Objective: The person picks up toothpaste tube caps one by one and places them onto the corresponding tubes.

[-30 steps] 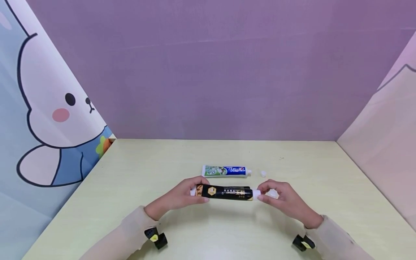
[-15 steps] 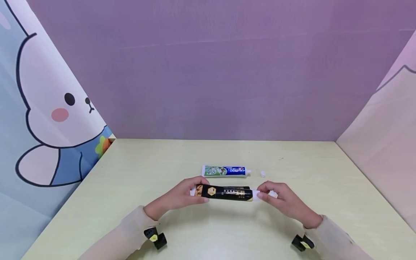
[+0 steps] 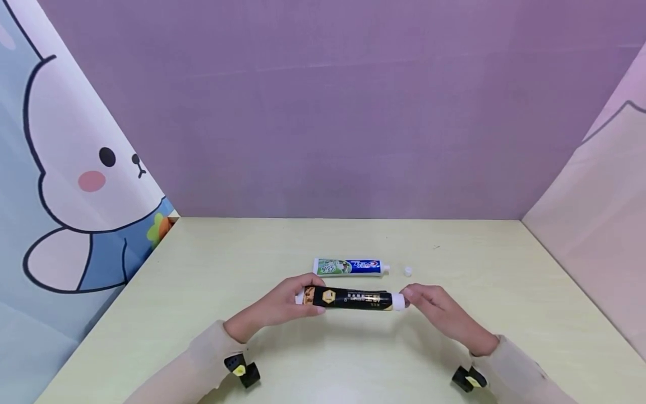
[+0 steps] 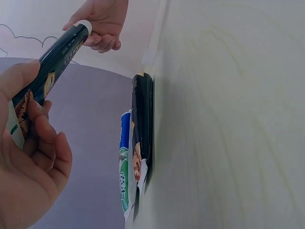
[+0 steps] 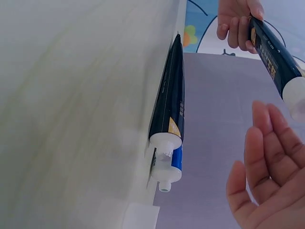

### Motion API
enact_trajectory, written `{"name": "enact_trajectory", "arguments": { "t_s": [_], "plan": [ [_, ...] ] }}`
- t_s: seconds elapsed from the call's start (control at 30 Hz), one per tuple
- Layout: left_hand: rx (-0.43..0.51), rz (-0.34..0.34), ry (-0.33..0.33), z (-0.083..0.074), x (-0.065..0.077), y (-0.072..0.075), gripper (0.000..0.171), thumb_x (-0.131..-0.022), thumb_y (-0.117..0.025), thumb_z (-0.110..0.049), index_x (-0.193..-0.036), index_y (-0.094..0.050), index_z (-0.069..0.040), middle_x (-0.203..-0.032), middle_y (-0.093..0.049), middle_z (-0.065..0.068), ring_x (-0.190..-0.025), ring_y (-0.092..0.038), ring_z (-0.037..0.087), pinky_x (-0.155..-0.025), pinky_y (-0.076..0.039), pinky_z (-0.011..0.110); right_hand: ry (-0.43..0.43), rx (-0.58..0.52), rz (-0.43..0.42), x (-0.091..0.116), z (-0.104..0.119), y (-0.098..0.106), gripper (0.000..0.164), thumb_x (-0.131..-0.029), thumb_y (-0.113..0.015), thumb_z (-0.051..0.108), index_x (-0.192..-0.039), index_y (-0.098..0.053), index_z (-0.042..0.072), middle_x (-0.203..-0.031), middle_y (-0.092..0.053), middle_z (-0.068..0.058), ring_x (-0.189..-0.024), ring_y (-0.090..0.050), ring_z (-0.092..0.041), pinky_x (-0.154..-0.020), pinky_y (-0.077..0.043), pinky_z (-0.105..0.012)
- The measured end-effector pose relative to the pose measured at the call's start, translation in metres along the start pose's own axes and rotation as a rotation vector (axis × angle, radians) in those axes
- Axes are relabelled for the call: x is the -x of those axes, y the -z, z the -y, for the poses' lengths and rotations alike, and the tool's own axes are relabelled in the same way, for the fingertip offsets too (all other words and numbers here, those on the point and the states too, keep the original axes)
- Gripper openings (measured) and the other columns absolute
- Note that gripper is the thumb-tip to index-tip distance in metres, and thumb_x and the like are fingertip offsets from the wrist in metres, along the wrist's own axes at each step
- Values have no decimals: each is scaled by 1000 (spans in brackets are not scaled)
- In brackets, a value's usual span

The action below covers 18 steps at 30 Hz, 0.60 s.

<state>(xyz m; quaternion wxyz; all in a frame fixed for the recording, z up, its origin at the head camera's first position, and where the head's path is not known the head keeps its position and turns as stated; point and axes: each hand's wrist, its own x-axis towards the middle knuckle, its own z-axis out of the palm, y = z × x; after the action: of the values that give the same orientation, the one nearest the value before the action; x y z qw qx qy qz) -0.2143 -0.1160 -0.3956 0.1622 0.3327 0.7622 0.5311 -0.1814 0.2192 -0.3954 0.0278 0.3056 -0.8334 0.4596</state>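
A black toothpaste tube (image 3: 348, 298) with gold printing is held above the table. My left hand (image 3: 282, 302) grips its tail end, thumb on the near side. At the other end is a white cap (image 3: 398, 302), which my right hand (image 3: 439, 311) pinches. In the right wrist view the other right-hand fingers (image 5: 271, 152) hang loosely curled below that cap. A second black toothpaste tube (image 5: 167, 95) lies on the table behind the held one, mostly hidden in the head view. Beyond it rests a blue-and-green toothpaste tube (image 3: 348, 267), its white nozzle bare.
A small white cap (image 3: 407, 271) sits on the table (image 3: 242, 241) right of the blue-and-green tube. In the right wrist view a white piece (image 5: 141, 217) stands near the nozzles. A purple panel (image 3: 348, 140) rises at the back, with printed sheets (image 3: 91, 168) at the sides.
My right hand has turned at the cap, its thumb shifting up and away from the near side. It now hides the white piece seen behind it earlier. My left hand has stayed in place.
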Motion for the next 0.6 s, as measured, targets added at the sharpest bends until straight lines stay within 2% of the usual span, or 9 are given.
{"name": "enact_trajectory", "arguments": {
  "t_s": [0.2,0.3,0.43,0.6],
  "plan": [
    [0,-5,3,0,1,1,29,-86,-68,-11,-112,-55,-6,-109,-57,15,-89,-56,18,-67,-52,26,-13,64,-74,1,3,1,27,-100,-40,5,-98,-67,2,-89,-64,3,-85,-56,-4,-77,-46,-26],
    [0,-1,-1,0,1,1,29,-86,-69,-11,-112,-55,-6,-109,-58,14,-88,-56,18,-67,-52,26,19,85,-79,2,2,1,22,-98,-43,3,-98,-66,3,-92,-66,-1,-88,-57,-6,-78,-46,-26],
    [6,-1,-1,-1,1,0,30,-86,-69,-12,-112,-55,-7,-109,-58,14,-87,-56,17,-66,-52,26,55,83,-79,2,2,0,17,-95,-51,2,-103,-64,8,-99,-66,0,-90,-58,-10,-77,-46,-27],
    [20,-1,-1,-3,3,0,31,-86,-69,-12,-113,-55,-6,-109,-58,14,-86,-57,17,-65,-53,26,115,114,-94,2,5,-1,21,-87,-62,1,-107,-63,9,-100,-65,2,-90,-57,-9,-76,-47,-28]
  ]
}}
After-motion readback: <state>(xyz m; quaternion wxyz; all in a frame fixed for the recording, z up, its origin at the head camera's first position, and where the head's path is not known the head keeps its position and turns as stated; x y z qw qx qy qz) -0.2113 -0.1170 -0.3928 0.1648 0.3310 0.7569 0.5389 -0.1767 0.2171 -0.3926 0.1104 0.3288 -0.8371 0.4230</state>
